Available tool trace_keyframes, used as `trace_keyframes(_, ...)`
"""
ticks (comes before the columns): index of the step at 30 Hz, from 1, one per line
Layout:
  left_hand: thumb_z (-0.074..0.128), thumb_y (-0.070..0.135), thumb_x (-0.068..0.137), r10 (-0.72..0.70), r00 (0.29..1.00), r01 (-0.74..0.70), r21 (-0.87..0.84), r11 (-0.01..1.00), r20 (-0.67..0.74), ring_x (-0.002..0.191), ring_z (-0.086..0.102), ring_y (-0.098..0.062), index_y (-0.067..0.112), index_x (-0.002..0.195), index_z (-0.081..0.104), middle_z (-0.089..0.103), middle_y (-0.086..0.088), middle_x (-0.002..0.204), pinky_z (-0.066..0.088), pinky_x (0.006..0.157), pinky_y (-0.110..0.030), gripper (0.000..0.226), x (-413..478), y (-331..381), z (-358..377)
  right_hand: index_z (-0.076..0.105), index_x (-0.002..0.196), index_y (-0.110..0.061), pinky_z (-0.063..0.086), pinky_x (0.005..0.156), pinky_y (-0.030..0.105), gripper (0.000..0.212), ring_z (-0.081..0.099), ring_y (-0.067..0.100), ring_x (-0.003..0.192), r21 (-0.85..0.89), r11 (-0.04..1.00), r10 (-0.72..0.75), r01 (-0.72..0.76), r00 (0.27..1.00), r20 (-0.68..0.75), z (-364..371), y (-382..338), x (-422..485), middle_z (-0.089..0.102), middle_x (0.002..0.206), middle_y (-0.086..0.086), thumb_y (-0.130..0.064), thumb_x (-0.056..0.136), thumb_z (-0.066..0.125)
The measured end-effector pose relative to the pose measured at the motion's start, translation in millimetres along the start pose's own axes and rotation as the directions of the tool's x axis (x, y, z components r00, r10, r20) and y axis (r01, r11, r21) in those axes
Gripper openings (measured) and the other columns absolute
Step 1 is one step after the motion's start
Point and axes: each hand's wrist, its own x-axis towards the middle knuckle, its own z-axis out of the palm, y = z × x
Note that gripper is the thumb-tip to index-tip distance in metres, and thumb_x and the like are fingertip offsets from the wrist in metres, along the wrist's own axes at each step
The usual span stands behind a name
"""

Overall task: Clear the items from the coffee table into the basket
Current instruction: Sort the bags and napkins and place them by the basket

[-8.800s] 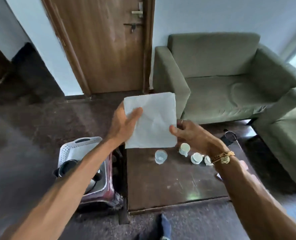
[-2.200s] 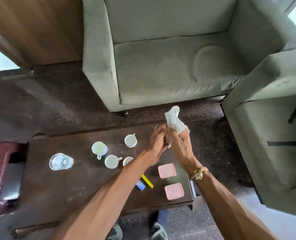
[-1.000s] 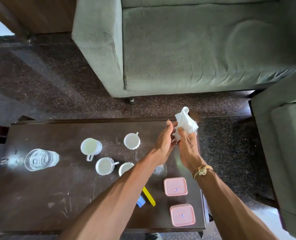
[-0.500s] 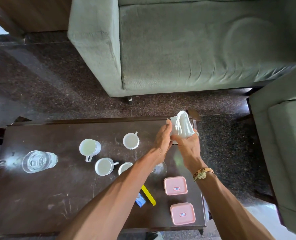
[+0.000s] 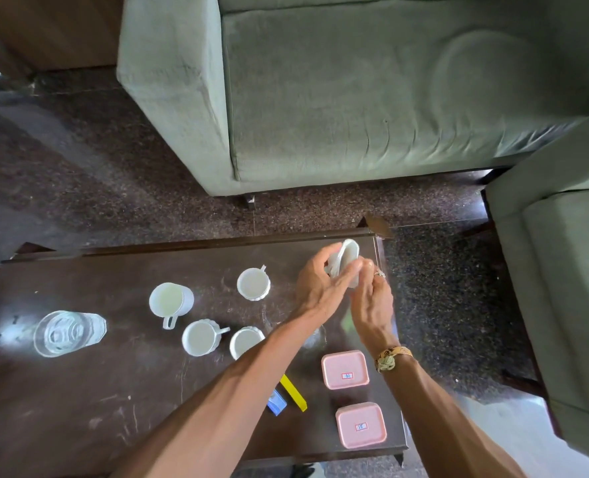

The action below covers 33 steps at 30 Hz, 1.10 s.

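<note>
Both my hands meet over the far right corner of the dark coffee table [image 5: 79, 391]. My left hand [image 5: 320, 288] and my right hand [image 5: 372, 305] together hold a folded white cloth [image 5: 346, 253] between their fingers. On the table stand several white cups [image 5: 170, 300], a clear glass [image 5: 67, 332] at the left, and two pink lidded boxes [image 5: 344, 369] near the front right. A yellow strip [image 5: 294, 391] and a small blue item [image 5: 277, 403] lie beside my left forearm. The basket is out of view.
A green sofa [image 5: 355, 98] stands just beyond the table, and a second green seat [image 5: 562, 270] is at the right. Dark speckled floor [image 5: 79, 167] surrounds the table. A small clear glass [image 5: 315, 336] is partly hidden under my left wrist.
Over the last second the loose white cloth has been folded down into a compact bundle between my hands, which dropped closer to the table corner.
</note>
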Motion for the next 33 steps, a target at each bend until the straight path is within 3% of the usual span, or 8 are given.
trace_keyframes(1,0.069,0.061,0.077,0.032,0.999,-0.031,0.051,0.998,-0.018,0.108,0.063,-0.005,0.033,0.126,0.061,0.069,0.009,0.12,0.05,0.091,-0.016,0.057,1,2,-1,0.076,0.097,0.008,0.058,0.064,0.021,0.033,0.074,0.027,0.076,-0.184,0.982,-0.067,0.053,0.995,-0.075,0,-4,0,0.075,0.092,0.018,-0.002,0.103,0.045)
trace_keyframes(3,0.069,0.045,0.085,0.123,0.992,-0.118,0.121,0.986,-0.035,0.106,0.064,-0.006,0.024,0.126,0.064,0.07,0.004,0.12,0.046,0.087,-0.009,0.046,3,-1,-2,0.078,0.09,0.005,0.059,0.061,0.033,0.018,0.075,0.023,0.072,-0.055,0.994,-0.108,0.099,0.972,-0.209,-5,7,6,0.076,0.087,0.019,0.007,0.09,0.06)
trace_keyframes(5,0.067,0.031,0.089,0.164,0.986,-0.154,0.219,0.964,-0.03,0.107,0.064,-0.015,0.02,0.127,0.064,0.07,0.0,0.12,0.048,0.093,-0.023,0.04,4,-6,-5,0.074,0.085,-0.018,0.053,0.063,0.042,0.018,0.068,0.015,0.067,0.032,0.999,0.032,-0.028,0.99,-0.138,0,-7,10,0.071,0.078,0.008,-0.017,0.097,0.06)
trace_keyframes(8,0.065,0.02,0.09,0.214,0.976,-0.19,0.331,0.924,-0.039,0.103,0.064,-0.021,0.018,0.126,0.065,0.07,-0.002,0.114,0.051,0.092,-0.036,0.036,3,-7,-8,0.065,0.105,-0.008,0.051,0.073,0.044,0.033,0.066,0.033,0.083,-0.016,0.971,0.234,-0.24,0.958,-0.165,3,-8,14,0.066,0.085,0.016,-0.039,0.094,0.068)
trace_keyframes(16,0.07,0.032,0.084,0.222,0.963,-0.124,0.483,0.867,-0.151,0.081,0.066,-0.022,0.021,0.098,0.073,0.071,0.0,0.089,0.052,0.074,-0.036,0.017,9,-7,-19,0.053,0.066,-0.02,0.037,0.059,0.032,0.024,0.057,0.03,0.064,-0.415,0.868,0.206,-0.273,0.958,-0.2,-2,4,23,0.057,0.063,-0.001,-0.028,0.088,0.059)
trace_keyframes(25,0.067,0.047,0.079,0.279,0.959,-0.151,0.758,0.634,-0.042,0.074,0.068,-0.03,0.023,0.085,0.068,0.073,0.0,0.081,0.036,0.058,-0.03,0.025,20,-2,-18,0.063,0.082,-0.021,0.038,0.059,0.03,0.006,0.063,0.03,0.069,-0.537,0.813,0.147,-0.224,0.972,-0.183,-4,11,28,0.061,0.068,0.0,-0.025,0.084,0.058)
trace_keyframes(29,0.061,0.036,0.086,0.317,0.948,-0.189,0.785,0.589,-0.01,0.073,0.068,-0.032,0.02,0.085,0.064,0.072,-0.003,0.08,0.035,0.056,-0.03,0.016,21,-3,-17,0.062,0.123,-0.02,0.051,0.078,0.035,0.046,0.066,0.027,0.098,-0.554,0.802,0.134,-0.225,0.97,-0.201,0,13,27,0.069,0.108,0.004,-0.038,0.081,0.063)
trace_keyframes(33,0.062,0.041,0.084,0.337,0.941,-0.239,0.756,0.609,0.026,0.074,0.067,-0.03,0.021,0.083,0.064,0.071,-0.001,0.08,0.034,0.057,-0.029,0.02,19,-4,-14,0.069,0.109,-0.025,0.039,0.063,0.028,0.031,0.069,0.026,0.085,-0.581,0.793,0.108,-0.182,0.981,-0.16,0,13,29,0.071,0.092,0.001,-0.046,0.087,0.063)
